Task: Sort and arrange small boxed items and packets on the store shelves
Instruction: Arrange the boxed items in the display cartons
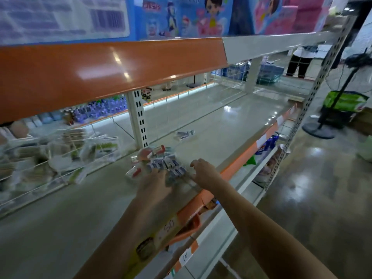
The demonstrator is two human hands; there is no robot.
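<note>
- Both forearms reached in from the lower edge over the orange front strip (201,200) of the shelf (70,208).
- The left hand (154,183) lay palm down at the near side of a pile of small boxes (165,164); its fingers reached onto the pile, but blur hid whether its grip was grasping a box or released.
- The right hand (203,172) sat at the right edge of the same pile with fingers curled downward; whether they held anything could not be told.
- The pile, blue-and-white and red-and-white packs, rested on the shelf near its front edge, just ahead of a slotted white post (140,117).
- One separate small packet (185,134) lay alone further back on the shelf, well apart from the pile.
- To the left, clear dividers (60,158) held blurred packaged goods.
- Above, an orange-faced upper shelf (110,69) carried cartoon-printed boxes (201,15).
- Far right, a floor fan (346,77) stood on the glossy floor (322,198).
</note>
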